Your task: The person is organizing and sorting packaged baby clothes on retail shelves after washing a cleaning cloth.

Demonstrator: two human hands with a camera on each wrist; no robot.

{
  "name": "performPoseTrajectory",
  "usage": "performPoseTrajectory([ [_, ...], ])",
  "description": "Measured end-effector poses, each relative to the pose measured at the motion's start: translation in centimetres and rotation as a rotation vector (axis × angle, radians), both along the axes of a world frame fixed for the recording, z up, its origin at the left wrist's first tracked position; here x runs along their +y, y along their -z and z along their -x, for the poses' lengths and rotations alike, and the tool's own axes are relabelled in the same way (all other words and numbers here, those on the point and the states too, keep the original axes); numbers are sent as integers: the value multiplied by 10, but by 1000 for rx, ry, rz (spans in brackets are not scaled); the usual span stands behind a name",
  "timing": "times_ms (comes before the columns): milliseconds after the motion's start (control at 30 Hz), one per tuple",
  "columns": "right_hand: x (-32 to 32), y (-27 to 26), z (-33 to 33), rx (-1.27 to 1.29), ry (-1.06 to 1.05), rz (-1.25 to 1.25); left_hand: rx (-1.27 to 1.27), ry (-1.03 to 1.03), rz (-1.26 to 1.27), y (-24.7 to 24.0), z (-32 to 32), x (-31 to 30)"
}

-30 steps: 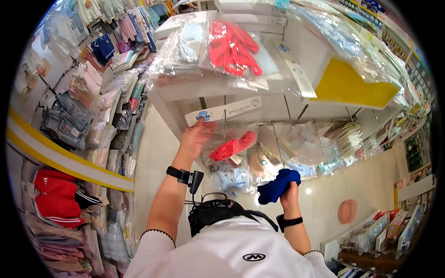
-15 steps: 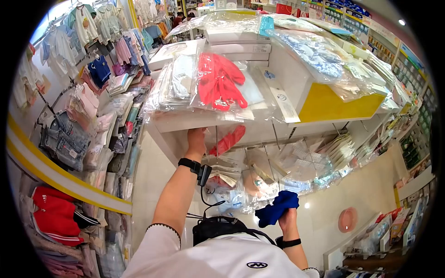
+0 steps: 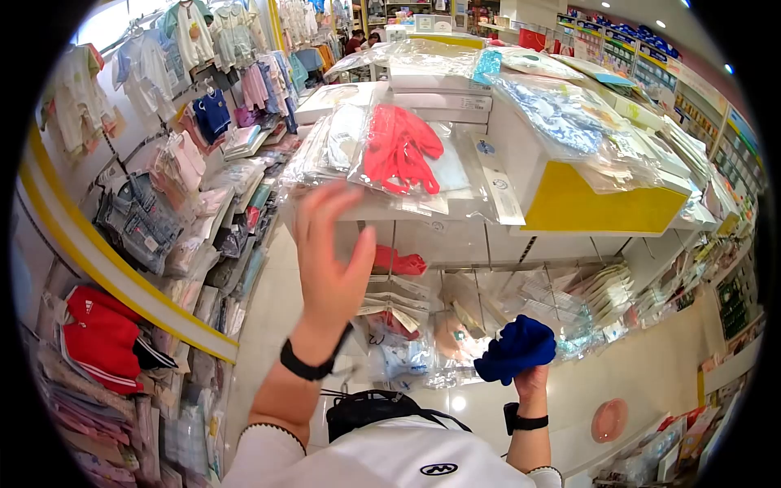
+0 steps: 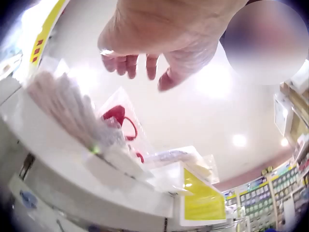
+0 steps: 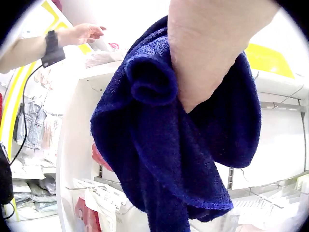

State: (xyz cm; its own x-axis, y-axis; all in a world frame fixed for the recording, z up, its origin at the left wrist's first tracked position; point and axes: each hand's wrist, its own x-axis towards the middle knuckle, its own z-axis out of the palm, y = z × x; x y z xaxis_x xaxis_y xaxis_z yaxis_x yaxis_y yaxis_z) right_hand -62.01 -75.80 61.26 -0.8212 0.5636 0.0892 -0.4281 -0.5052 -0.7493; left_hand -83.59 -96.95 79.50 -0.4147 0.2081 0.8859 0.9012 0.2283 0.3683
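My left hand is raised in front of the upper shelf, fingers spread and slightly bent, with nothing in it. Just beyond its fingertips, a red garment in a clear bag lies on the shelf top beside pale bagged items. In the left wrist view the same hand hangs above the shelf edge. My right hand grips a bunched dark blue cloth, low in front of the hanging packets. The right wrist view shows this fuzzy cloth draping in folds, hiding the fingers.
Below the shelf top, hooks carry several clear packets and a red bagged item. A yellow panel fronts the shelf at right. Clothing racks line the left side. A round pink mark shows on the floor.
My left hand has come away from the hooked packet with the red item and risen to the shelf top. The right hand still holds the blue cloth. The head view has tilted up.
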Motion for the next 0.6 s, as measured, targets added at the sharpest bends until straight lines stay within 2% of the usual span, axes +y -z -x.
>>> performPoseTrajectory([
  [33, 2, 6, 0, 1, -27, 17, 122, -134, 131, -18, 1, 6],
  [133, -3, 22, -1, -25, -100, 57, 223, -279, 341, -26, 18, 28],
  [233, -16, 37, -5, -75, -140, 161, 265, -329, 417, -20, 39, 35],
  [367, -20, 53, -20, -144, -275, 197, 334, -262, 228, -32, 46, 33],
  [400, -21, 51, -24, -165, -282, 183, 455, -311, 126, -41, 42, 30],
  [500, -25, 41, -31, -216, -296, 143, 356, -185, -6, -62, 11, 12],
  [533, -22, 44, -30, -129, -365, 151, 422, -197, 9, -66, -8, 5],
  [600, -25, 15, -25, -14, -391, 5, 258, -117, -12, -57, -52, -8],
])
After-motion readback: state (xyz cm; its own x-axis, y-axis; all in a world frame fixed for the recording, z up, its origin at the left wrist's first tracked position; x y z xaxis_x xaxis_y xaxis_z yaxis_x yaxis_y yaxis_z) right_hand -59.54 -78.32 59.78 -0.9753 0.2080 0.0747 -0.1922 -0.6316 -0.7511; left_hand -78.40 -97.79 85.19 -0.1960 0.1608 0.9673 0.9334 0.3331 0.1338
